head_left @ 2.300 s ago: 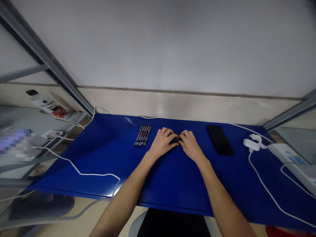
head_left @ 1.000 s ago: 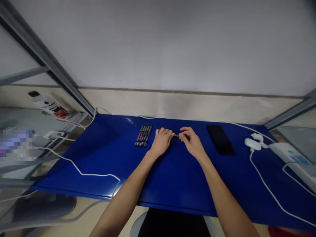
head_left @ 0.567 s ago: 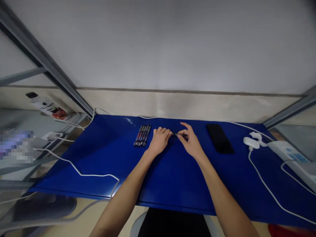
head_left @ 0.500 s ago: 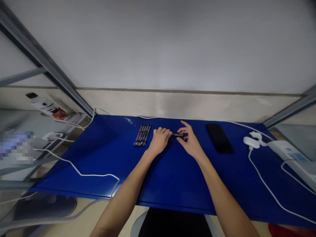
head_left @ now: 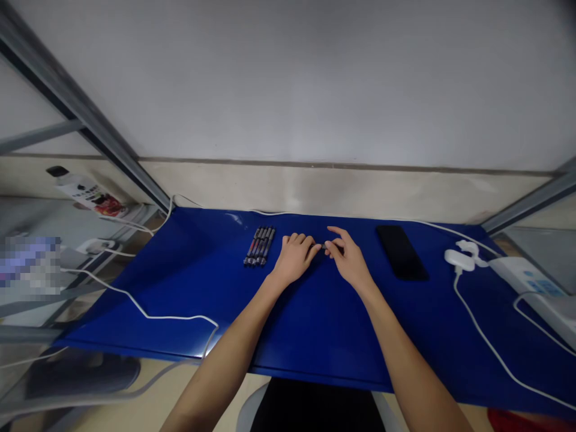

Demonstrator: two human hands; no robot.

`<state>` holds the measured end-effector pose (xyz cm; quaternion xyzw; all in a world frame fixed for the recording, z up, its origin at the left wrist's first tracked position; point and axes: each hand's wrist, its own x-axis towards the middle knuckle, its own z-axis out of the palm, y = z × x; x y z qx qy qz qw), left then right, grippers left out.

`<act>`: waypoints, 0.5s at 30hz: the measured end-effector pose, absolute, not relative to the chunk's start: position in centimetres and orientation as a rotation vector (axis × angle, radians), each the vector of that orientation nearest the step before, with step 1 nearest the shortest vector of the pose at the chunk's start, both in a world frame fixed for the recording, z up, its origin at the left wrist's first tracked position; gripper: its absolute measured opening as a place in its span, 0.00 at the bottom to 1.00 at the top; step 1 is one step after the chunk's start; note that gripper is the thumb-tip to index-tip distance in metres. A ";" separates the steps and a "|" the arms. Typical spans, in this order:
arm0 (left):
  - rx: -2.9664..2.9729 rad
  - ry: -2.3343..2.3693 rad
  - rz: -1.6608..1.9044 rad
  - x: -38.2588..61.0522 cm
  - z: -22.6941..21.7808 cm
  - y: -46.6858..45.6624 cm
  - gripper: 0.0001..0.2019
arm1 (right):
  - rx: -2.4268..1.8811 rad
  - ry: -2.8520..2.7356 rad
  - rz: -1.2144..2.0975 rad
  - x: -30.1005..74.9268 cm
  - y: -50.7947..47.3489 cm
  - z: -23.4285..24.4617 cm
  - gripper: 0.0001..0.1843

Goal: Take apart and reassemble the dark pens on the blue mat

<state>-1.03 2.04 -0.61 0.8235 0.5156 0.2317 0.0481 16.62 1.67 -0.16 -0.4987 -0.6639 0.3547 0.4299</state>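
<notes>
Pinching: left hand (head_left: 293, 259) and right hand (head_left: 348, 259), fingers closed on pen (head_left: 324, 246) | pen: slim, dark, mostly covered | position: toward desk's (head_left: 324, 336) far edge

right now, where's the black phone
In the head view, the black phone lies on the blue desk, right of centre, between the right hand and the white plug-in charger.

I see a deep-blue counter (head_left: 324, 336), a dark pen (head_left: 324, 246), other dark grey pens (head_left: 260, 246) with a touch of red, a plain black smartphone (head_left: 402, 253), a white power strip (head_left: 527, 275) with blue patches, and a white, black-capped bottle (head_left: 90, 192) with red print.
</notes>
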 end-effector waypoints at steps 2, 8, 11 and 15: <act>2.487 1.595 0.706 -0.9 -0.7 2.0 0.18 | -1.236 -1.641 0.864 16.7 1.9 -0.4 0.25; 2.317 1.748 0.786 -1.2 -1.0 2.5 0.20 | -1.198 -1.562 0.907 17.4 2.2 0.0 0.24; 2.251 1.815 0.851 -1.5 -1.0 2.8 0.20 | -1.251 -1.461 0.915 18.1 2.3 0.3 0.23; 2.186 1.901 0.879 -1.7 -0.9 3.1 0.19 | -1.331 -1.323 0.836 19.7 3.0 -0.3 0.21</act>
